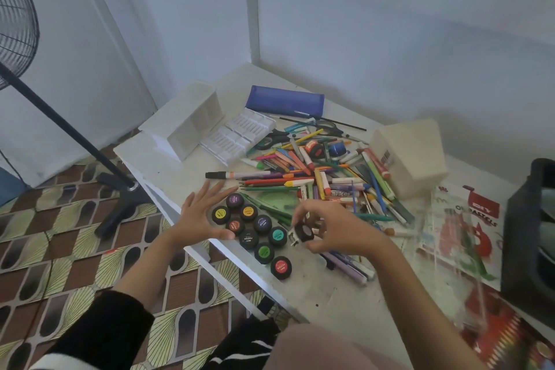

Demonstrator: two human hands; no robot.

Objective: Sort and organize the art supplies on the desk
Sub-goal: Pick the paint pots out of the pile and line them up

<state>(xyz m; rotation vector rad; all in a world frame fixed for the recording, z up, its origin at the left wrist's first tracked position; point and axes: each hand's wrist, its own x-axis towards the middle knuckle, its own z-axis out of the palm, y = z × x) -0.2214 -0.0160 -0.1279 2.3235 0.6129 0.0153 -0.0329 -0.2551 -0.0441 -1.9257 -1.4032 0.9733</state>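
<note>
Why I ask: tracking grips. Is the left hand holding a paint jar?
No, the left hand lies open, fingers spread, beside the paint jars.

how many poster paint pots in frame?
10. Nine on the desk beside the left hand: purple, yellow, orange, red-orange, violet, black, teal, green, red. One pot in the right hand. Pen pile may hide others.

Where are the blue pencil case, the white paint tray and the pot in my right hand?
blue pencil case [285,100]: head view, middle of its flat side.
white paint tray [240,137]: head view, its ridged wells.
pot [304,232]: head view, its lid, pinched by the right hand [335,227].
</note>
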